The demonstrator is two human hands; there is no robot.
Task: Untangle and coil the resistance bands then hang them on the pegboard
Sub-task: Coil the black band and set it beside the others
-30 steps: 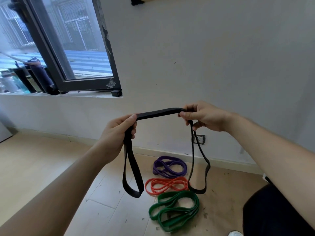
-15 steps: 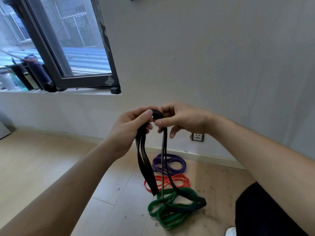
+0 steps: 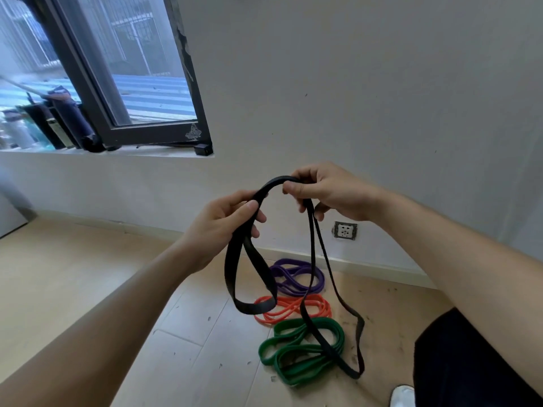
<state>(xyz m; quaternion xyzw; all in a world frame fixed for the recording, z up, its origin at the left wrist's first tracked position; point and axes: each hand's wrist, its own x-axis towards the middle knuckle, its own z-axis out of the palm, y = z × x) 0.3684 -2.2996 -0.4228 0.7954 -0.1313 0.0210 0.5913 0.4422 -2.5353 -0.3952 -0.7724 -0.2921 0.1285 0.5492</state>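
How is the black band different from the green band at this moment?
The black band is held up by the left hand and right hand, hanging in long open loops; the green band lies on the floor, folded into a flat bundle. The black one looks narrower. Both are flat closed loops.

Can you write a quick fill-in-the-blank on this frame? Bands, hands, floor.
1. Both hands, the left hand and the right hand, grip the ____ band.
2. Of the three bands on the floor, the one nearest the wall is ____.
3. The orange band lies between the purple band and the ____ band.
4. The white socket sits in the ____, just above the skirting.

Missing words: black; purple; green; wall
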